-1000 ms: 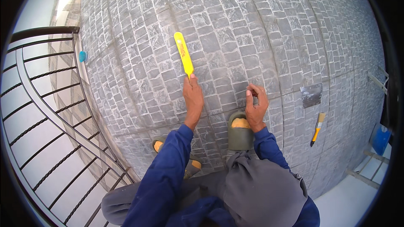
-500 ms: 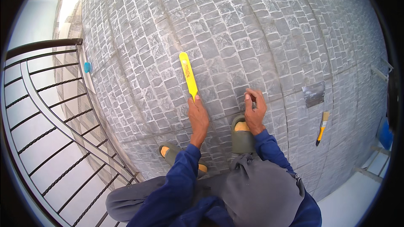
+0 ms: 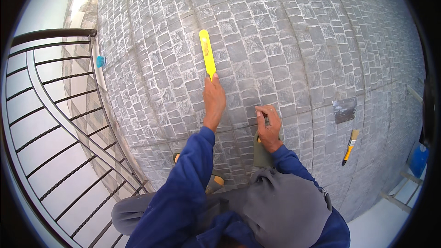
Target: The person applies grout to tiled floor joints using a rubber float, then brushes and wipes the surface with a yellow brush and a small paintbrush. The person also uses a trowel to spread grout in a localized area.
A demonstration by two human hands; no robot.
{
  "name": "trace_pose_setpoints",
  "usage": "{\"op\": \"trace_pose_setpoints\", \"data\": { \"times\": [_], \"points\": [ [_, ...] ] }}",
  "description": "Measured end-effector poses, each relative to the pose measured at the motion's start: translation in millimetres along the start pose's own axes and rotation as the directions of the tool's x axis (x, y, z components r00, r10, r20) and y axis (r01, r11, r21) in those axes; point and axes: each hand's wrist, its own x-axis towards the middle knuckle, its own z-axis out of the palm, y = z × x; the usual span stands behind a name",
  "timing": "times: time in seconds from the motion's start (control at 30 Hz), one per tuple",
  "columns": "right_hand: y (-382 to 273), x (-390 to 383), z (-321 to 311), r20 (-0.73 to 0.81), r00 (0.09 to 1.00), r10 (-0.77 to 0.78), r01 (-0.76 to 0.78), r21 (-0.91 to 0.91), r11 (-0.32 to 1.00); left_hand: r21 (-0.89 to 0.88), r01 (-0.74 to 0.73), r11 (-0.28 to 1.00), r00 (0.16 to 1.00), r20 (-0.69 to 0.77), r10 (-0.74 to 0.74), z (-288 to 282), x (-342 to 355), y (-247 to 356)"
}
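Observation:
My left hand (image 3: 214,98) is closed around the narrow end of a long, flat yellow tool (image 3: 207,54). Its rounded tip points away from me over the grey stone-patterned floor (image 3: 248,59), and its underside is hidden. Close to my right shoe (image 3: 262,154), my right hand (image 3: 270,126) has its fingers curled in toward the thumb. What they hold, if anything, cannot be made out. To the right of that hand, a flat metal plate (image 3: 344,110) lies on the floor. Below it is a paintbrush (image 3: 351,148) with pale bristles and a yellow-and-black handle.
A dark metal railing (image 3: 69,124) runs along the left side. By its far end sits a small blue brush (image 3: 100,61). At the right edge are a blue container (image 3: 418,160) and a pale frame like a ladder (image 3: 404,190).
My left hand has reached farther forward with the yellow tool. My right hand has shifted slightly left and nearer to me. The view has tilted a little.

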Motion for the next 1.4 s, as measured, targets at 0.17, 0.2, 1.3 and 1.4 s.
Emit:
{"op": "trace_pose_setpoints", "data": {
  "times": [0.17, 0.2, 1.3, 1.4],
  "points": [
    [11.6, -1.1, -1.4, -0.046, 0.998, 0.030, -0.030, -0.003, 1.000, -0.008, 0.153, 0.988, 0.986, 0.060, -0.153, 12.5, -96.8, -35.7],
    [13.2, -1.4, -1.5, -0.042, 0.999, 0.018, -0.019, -0.028, 0.999, -0.053, 0.095, 0.994, 0.995, 0.038, -0.093, 14.6, -79.7, -34.9],
    [14.3, -0.5, 2.9, -0.045, 0.999, 0.026, -0.029, -0.077, 0.997, -0.257, 0.230, 0.939, 0.936, 0.322, -0.141, -27.4, 77.4, 8.7],
    [14.6, 0.7, 4.9, -0.059, 0.998, 0.020, -0.025, -0.089, 0.996, 0.002, 0.197, 0.980, 0.958, 0.214, -0.192, -5.8, -55.2, -34.7]
  ]
}}
